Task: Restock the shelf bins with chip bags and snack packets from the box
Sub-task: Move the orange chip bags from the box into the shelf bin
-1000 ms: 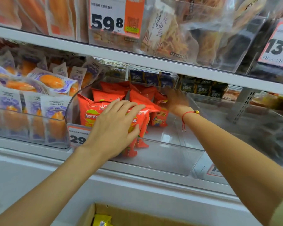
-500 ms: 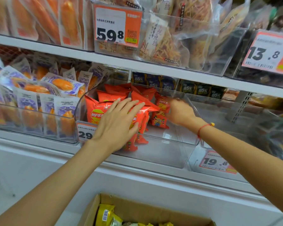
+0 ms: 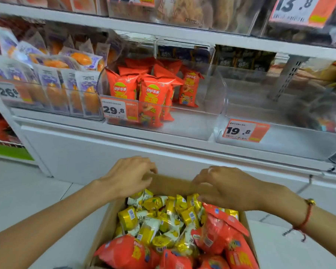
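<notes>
A cardboard box [image 3: 171,183] on the floor below me holds several red chip bags [image 3: 126,251] and small yellow snack packets [image 3: 163,216]. My left hand [image 3: 128,177] hovers over the box's far left corner with loosely curled fingers, holding nothing. My right hand [image 3: 225,185] hangs over the far right part of the box, fingers relaxed and empty, a red string bracelet on its wrist. On the shelf above, a clear bin [image 3: 208,121] holds several upright red chip bags [image 3: 151,94] in its left half. A second clear bin [image 3: 279,140] sits to its right.
Left of the chip bin, another clear bin [image 3: 47,105] is packed with white-and-purple packets showing orange food. Price tags read 29.8 [image 3: 113,110] and 19.8 [image 3: 239,131]. An upper shelf [image 3: 182,33] carries more bagged snacks. White tiled floor [image 3: 23,195] lies on both sides of the box.
Both hands have left the chip bags in the shelf bin and dropped down over the box. My view has tilted down, bringing the box contents into sight.
</notes>
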{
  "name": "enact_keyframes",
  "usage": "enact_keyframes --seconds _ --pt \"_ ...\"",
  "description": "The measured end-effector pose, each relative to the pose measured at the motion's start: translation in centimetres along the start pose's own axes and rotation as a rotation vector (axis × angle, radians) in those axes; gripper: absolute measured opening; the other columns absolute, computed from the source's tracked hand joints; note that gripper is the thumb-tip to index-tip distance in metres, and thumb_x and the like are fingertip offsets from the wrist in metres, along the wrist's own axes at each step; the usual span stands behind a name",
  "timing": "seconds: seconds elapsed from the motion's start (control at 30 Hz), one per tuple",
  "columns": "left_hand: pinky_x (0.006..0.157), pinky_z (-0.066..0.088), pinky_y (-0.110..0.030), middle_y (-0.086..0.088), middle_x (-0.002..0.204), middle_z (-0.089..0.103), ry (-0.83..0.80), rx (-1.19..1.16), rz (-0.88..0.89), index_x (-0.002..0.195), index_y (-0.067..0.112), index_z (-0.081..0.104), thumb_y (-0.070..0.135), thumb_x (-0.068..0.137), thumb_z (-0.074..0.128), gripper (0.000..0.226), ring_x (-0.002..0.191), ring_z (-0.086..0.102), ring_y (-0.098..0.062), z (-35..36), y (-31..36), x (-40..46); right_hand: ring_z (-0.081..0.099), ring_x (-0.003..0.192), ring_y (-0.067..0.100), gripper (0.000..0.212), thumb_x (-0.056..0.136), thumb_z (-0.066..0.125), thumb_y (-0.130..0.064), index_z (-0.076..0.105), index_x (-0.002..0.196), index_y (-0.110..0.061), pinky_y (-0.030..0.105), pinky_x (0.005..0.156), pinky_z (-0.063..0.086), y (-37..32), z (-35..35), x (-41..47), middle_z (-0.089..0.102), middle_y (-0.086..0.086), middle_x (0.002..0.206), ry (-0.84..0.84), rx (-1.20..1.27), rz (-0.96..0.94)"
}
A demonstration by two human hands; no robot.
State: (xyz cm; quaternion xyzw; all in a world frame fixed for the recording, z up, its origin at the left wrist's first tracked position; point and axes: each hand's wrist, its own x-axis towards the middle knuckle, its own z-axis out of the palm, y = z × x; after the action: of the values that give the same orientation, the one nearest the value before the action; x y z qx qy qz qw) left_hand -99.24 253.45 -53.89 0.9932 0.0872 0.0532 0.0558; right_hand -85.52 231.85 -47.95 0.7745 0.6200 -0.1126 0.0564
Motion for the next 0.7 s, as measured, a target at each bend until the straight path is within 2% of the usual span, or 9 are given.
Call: enact_keyframes --seconds 0.1,0.17,0.2,0.3,0.37,0.43,0.57,0.63,0.7 --pt "0.081 0.039 -0.028 0.013 0.125 0.056 -0.329 -0.036 -0.09 0.122 0.035 0.055 0.045 0.094 0.046 0.031 0.116 0.051 -0.011 2.4 0.2 -2.1 0.049 0.12 0.016 0.051 0.091 0.049 -0.051 0.036 0.137 -0.036 0.031 0.094 0.041 1.1 3.2 -0.4 0.052 -0.007 0.132 -0.225 0.074 0.045" --pt "0.088 0.04 -0.029 0.009 0.13 0.054 -0.59 -0.09 -0.128 0.126 0.032 0.052 0.057 0.094 0.039 0.044 0.117 0.051 -0.014 4.1 0.4 -3.5 0.049 0.122 0.021 0.071 0.084 0.054 -0.059 0.023 0.144 -0.035 0.036 0.097 0.043 2.2 5.5 -0.7 0.049 0.0 0.137 -0.324 0.083 0.128" --pt "0.092 0.04 -0.029 0.007 0.133 0.053 -0.715 -0.113 -0.141 0.13 0.029 0.05 0.062 0.091 0.038 0.052 0.119 0.051 -0.015 4.8 0.3 -4.3 0.051 0.119 0.024 0.08 0.082 0.056 -0.06 0.019 0.146 -0.03 0.034 0.092 0.044 2.5 6.4 -0.9 0.049 0.004 0.133 -0.365 0.049 0.182" --pt "0.096 0.042 -0.028 0.004 0.136 0.05 -0.892 -0.079 -0.139 0.138 0.026 0.039 0.065 0.082 0.055 0.07 0.12 0.05 -0.018 6.4 -0.5 -6.8 0.055 0.103 0.023 0.076 0.082 0.064 -0.05 0.027 0.138 -0.014 0.026 0.076 0.039 2.6 8.3 -1.5 0.053 0.009 0.122 -0.444 0.087 0.392" --pt "0.096 0.044 -0.031 0.005 0.137 0.05 -0.881 -0.027 -0.12 0.14 0.028 0.034 0.058 0.075 0.068 0.08 0.119 0.051 -0.018 7.6 -0.7 -8.1 0.056 0.104 0.021 0.061 0.082 0.065 -0.046 0.041 0.127 -0.013 0.026 0.077 0.041 2.3 9.0 -1.7 0.057 0.005 0.117 -0.394 0.168 0.438" --pt "0.094 0.042 -0.031 0.005 0.136 0.05 -0.829 0.019 -0.1 0.139 0.029 0.035 0.054 0.074 0.07 0.077 0.12 0.05 -0.019 8.5 -0.4 -8.8 0.058 0.098 0.018 0.052 0.08 0.066 -0.046 0.051 0.121 -0.017 0.026 0.077 0.045 2.2 8.9 -1.6 0.06 0.0 0.107 -0.316 0.2 0.419" --pt "0.08 0.04 -0.026 0.005 0.128 0.056 -0.749 -0.09 -0.104 0.132 0.027 0.042 0.056 0.077 0.068 0.067 0.112 0.053 -0.016 6.4 -0.6 -7.0 0.06 0.103 0.019 0.044 0.082 0.068 -0.037 0.053 0.121 -0.026 0.033 0.088 0.048 2.6 6.5 -1.2 0.063 -0.003 0.111 -0.094 0.357 0.325" --pt "0.079 0.041 -0.026 0.007 0.126 0.055 -0.609 -0.149 -0.133 0.132 0.028 0.042 0.054 0.075 0.07 0.068 0.11 0.053 -0.015 4.2 -1.2 -5.6 0.058 0.103 0.019 0.048 0.08 0.07 -0.041 0.053 0.123 -0.026 0.035 0.086 0.047 2.9 6.5 -0.7 0.06 -0.004 0.113 0.092 0.307 0.249" --pt "0.085 0.044 -0.029 0.009 0.127 0.051 -0.334 -0.069 -0.11 0.132 0.03 0.042 0.052 0.075 0.071 0.068 0.115 0.05 -0.015 3.5 -1.5 -4.6 0.057 0.099 0.019 0.052 0.077 0.071 -0.041 0.053 0.123 -0.026 0.036 0.078 0.049 3.0 7.8 -0.2 0.057 -0.004 0.112 0.289 0.211 0.158"
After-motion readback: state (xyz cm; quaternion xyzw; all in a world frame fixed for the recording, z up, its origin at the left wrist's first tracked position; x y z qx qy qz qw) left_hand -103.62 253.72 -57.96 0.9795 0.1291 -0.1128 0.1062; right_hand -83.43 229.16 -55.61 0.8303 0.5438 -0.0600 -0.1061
